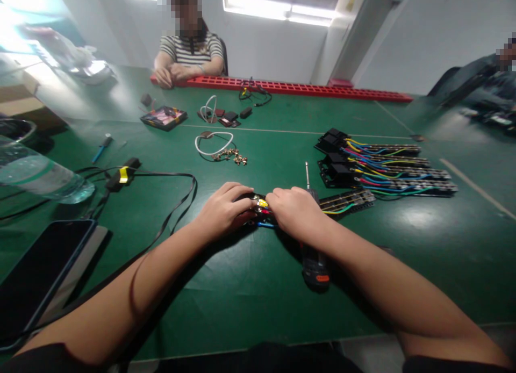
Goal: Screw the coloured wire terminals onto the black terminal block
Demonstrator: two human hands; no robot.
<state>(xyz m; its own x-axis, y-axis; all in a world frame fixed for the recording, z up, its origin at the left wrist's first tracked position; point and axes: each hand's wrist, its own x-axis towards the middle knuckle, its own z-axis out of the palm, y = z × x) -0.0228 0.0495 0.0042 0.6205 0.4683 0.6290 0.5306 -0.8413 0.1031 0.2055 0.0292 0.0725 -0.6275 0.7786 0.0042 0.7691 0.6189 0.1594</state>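
Both my hands rest on the green table [250, 287] and close around a small black part with yellow, red and blue wires [261, 207]. My left hand [223, 209] grips its left end with curled fingers. My right hand [296, 212] covers its right end, where a dark strip with coloured wires [349, 201] runs out to the right. An electric screwdriver [314, 268] lies under my right wrist, its bit pointing away from me.
Several finished wired strips with black blocks [382, 166] lie to the right. A white cable loop and brass pieces [226, 152] sit ahead. A water bottle [40, 174], phone [36, 276] and black cord [161, 179] are at left. A seated person [189, 58] faces me behind a red rail [302, 88].
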